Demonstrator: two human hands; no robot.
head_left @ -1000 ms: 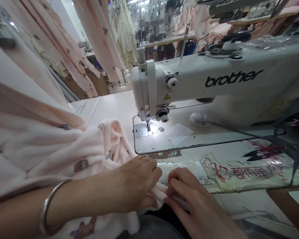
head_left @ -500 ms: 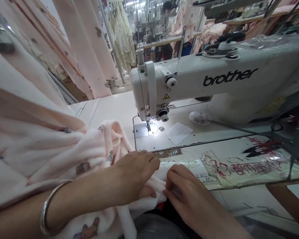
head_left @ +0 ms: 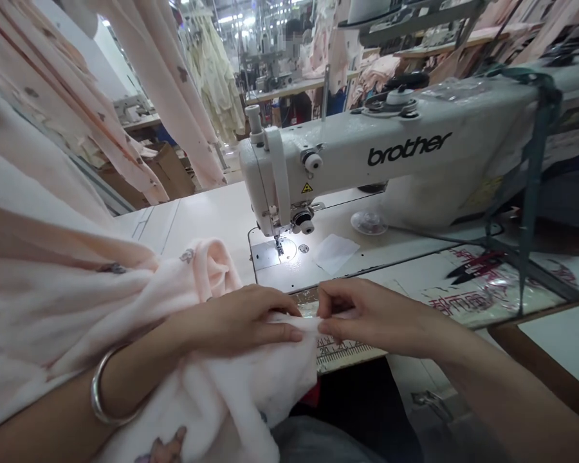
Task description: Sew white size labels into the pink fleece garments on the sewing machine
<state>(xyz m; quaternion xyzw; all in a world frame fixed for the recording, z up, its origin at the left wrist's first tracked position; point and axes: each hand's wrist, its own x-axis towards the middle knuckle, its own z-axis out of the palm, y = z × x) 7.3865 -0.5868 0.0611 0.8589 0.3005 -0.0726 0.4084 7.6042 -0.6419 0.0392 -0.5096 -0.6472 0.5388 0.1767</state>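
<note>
Pale pink fleece fabric [head_left: 251, 373] with small printed animal figures spreads over the left of the table and hangs off its front edge. My left hand [head_left: 251, 321], a silver bangle on its wrist, grips the fabric's upper edge between thumb and fingers. Close beside it, my right hand [head_left: 361, 315] pinches the corner of the same edge. Both hands hold it just in front of the sewing machine [head_left: 318, 161], over the table's front edge. The presser foot [head_left: 278, 245] has no fabric beneath it.
A scrap of white cloth [head_left: 336, 253] and a clear bobbin-like disc [head_left: 368, 223] lie on the machine bed. Dark thread snips [head_left: 477, 267] rest at the right. A measuring tape [head_left: 342, 352] runs along the front edge. Pink fabric [head_left: 159, 83] hangs at the back left.
My right hand has risen and turned, lifting the fabric corner higher. My left hand now holds the edge beside it. The view has shifted slightly to the right.
</note>
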